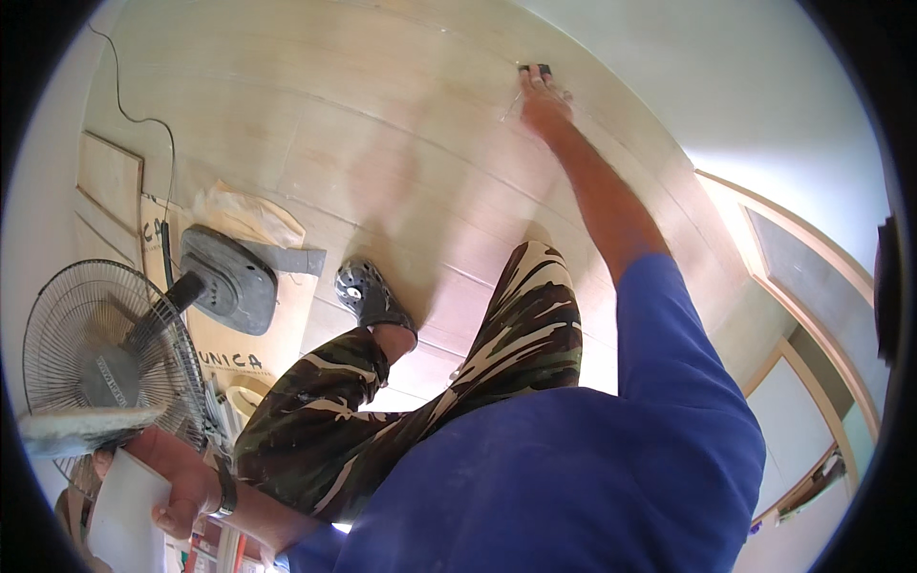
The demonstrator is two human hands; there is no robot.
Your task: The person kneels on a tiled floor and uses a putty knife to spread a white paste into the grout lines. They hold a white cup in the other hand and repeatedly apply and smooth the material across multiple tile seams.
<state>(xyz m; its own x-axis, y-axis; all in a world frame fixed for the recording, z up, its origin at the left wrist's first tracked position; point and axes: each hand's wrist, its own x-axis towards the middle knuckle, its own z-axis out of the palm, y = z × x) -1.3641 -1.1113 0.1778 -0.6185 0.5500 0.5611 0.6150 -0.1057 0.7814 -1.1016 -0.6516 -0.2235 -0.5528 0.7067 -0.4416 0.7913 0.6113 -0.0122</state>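
Observation:
My right hand [547, 107] is stretched far out to the floor, low beside the pale wall. Its fingers press on a small black block-like thing [535, 70], whose kind I cannot make out. At the lower left my left hand [180, 482], with a dark band at the wrist, is closed around a white, flat-sided thing [127, 516]. Just above that hand lies a whitish slab-like edge [91, 430]; whether it is part of the same thing I cannot tell. The planked floor [382, 153] runs beneath both knees.
A standing fan [110, 372] with a grey base [229, 277] is close to my left hand. Cardboard [277, 329] lies under the base, and a dark cord [143, 119] trails up the left. A clog [368, 291] is on my foot. A wood-framed opening [802, 248] is at right.

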